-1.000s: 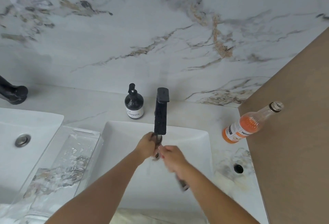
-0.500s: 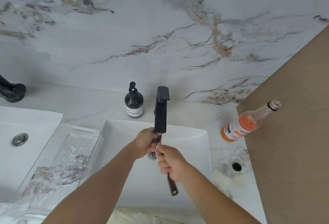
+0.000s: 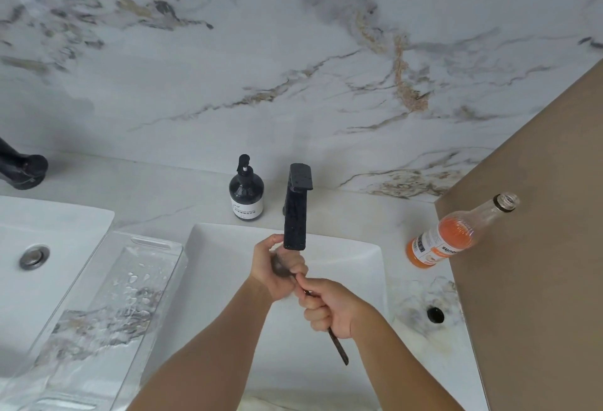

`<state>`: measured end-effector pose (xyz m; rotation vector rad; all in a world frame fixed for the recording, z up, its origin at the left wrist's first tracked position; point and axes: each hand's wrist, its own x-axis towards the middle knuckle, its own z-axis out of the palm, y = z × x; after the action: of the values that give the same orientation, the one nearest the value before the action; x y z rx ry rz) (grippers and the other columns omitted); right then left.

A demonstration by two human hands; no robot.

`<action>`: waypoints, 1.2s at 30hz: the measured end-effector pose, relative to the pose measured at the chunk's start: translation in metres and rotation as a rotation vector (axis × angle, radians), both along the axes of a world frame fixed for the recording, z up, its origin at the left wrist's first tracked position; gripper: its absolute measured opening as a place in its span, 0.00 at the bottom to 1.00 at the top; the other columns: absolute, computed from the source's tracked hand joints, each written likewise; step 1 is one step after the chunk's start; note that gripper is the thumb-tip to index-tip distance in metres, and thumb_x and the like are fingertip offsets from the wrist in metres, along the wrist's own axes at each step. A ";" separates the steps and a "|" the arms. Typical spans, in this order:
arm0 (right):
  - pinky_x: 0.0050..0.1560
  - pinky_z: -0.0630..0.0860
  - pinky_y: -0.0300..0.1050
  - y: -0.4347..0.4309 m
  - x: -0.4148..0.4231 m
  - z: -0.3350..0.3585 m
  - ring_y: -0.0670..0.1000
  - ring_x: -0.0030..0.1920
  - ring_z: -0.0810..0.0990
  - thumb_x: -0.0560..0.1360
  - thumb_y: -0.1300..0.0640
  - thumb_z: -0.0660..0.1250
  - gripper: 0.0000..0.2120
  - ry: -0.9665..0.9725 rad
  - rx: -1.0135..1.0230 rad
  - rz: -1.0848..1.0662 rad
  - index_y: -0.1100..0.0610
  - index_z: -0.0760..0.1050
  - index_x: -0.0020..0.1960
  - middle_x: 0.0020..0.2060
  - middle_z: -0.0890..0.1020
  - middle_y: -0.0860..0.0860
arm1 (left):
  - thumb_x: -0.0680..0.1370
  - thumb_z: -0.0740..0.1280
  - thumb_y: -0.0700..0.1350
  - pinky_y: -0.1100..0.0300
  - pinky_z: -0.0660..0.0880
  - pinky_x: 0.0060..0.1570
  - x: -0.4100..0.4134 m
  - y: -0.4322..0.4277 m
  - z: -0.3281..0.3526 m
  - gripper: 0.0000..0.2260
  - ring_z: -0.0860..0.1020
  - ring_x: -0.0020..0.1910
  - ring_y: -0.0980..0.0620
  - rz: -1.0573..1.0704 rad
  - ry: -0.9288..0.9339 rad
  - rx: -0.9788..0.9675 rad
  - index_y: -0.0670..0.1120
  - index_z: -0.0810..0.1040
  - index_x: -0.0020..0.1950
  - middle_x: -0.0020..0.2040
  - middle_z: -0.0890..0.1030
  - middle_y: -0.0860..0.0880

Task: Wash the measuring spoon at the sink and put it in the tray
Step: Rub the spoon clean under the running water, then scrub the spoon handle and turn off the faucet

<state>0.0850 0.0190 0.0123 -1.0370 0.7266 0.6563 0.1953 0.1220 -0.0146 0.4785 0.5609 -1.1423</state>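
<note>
The measuring spoon (image 3: 339,350) is dark metal with a long handle, held over the white sink (image 3: 352,260) under the black faucet (image 3: 295,214). My right hand (image 3: 329,309) is closed around the handle's middle, and the handle's end sticks out below my fist. My left hand (image 3: 274,270) wraps its fingers over the spoon's bowl just under the spout, hiding most of it. I cannot make out running water. The clear plastic tray (image 3: 98,296), wet with droplets, lies on the counter left of the sink.
A black soap pump bottle (image 3: 246,193) stands behind the sink, left of the faucet. An open bottle of orange drink (image 3: 453,236) stands at the right by a brown panel (image 3: 538,247). A second sink (image 3: 32,254) and a black faucet base (image 3: 23,170) are at far left.
My right hand has slid down the handle and pulled slightly toward me. My left hand stays on the spoon's bowl under the spout, its fingers shifting over it.
</note>
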 end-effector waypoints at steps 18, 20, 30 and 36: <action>0.28 0.63 0.34 0.019 0.007 -0.014 0.44 0.27 0.68 0.80 0.47 0.61 0.21 -0.171 -0.927 -0.082 0.45 0.71 0.29 0.27 0.71 0.45 | 0.72 0.61 0.39 0.60 0.63 0.22 0.012 -0.022 -0.005 0.11 0.61 0.24 0.51 -0.016 0.017 -0.036 0.44 0.65 0.31 0.26 0.65 0.48; 0.33 0.67 0.39 0.020 0.007 -0.012 0.49 0.34 0.72 0.81 0.48 0.58 0.16 -0.142 -0.960 -0.040 0.52 0.73 0.38 0.32 0.74 0.47 | 0.72 0.60 0.36 0.61 0.70 0.24 0.006 -0.028 -0.005 0.09 0.68 0.23 0.50 0.043 0.056 0.039 0.42 0.69 0.32 0.26 0.69 0.46; 0.66 0.65 0.35 -0.027 0.057 0.099 0.56 0.67 0.70 0.79 0.64 0.58 0.18 -0.599 -1.453 0.030 0.63 0.70 0.68 0.66 0.75 0.59 | 0.79 0.56 0.43 0.65 0.68 0.15 0.007 -0.009 -0.010 0.12 0.71 0.22 0.52 -0.062 0.083 0.140 0.41 0.71 0.39 0.28 0.74 0.46; 0.76 0.61 0.48 0.000 0.071 0.098 0.55 0.80 0.53 0.79 0.66 0.56 0.31 -0.586 -1.524 0.585 0.60 0.51 0.80 0.81 0.54 0.52 | 0.79 0.57 0.42 0.59 0.77 0.22 0.003 -0.013 -0.001 0.22 0.76 0.21 0.48 -0.058 0.004 0.227 0.38 0.78 0.27 0.24 0.77 0.43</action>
<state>0.1556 0.0192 0.1102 -2.7641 0.2834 0.1232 0.1986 0.1093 -0.0156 0.6913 0.6877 -1.1404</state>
